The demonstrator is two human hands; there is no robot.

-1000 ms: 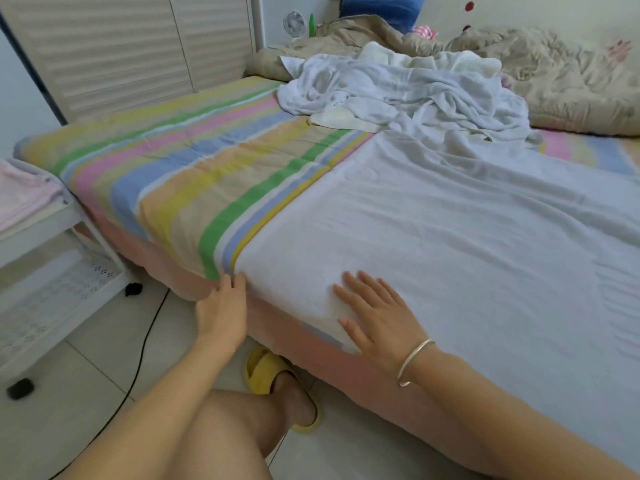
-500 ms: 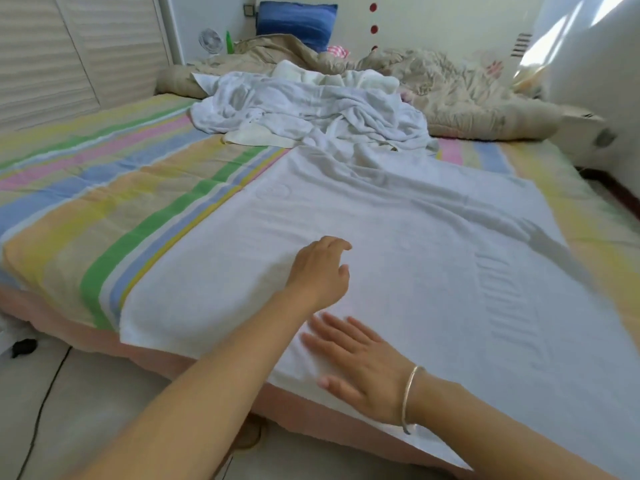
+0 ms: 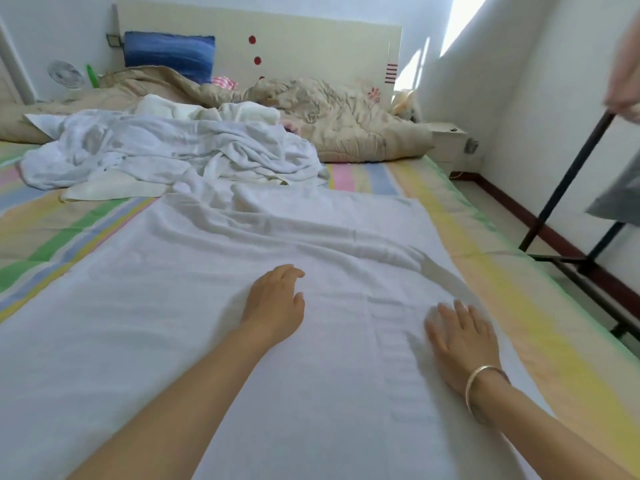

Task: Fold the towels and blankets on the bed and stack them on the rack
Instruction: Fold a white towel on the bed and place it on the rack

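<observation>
a large white towel lies spread flat along the striped bed, its near part smooth and its far part rippled with loose creases. at its far edge, touching it, a heap of white towels lies crumpled and unfolded. behind the heap a beige quilted blanket lies bunched at the head of the bed.

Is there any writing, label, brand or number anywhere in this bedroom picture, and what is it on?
No text here can be read.
The headboard carries only red dots and short red stripes, no letters.
The spread white towel shows a faint woven band, too blurred to tell whether it holds words.
</observation>
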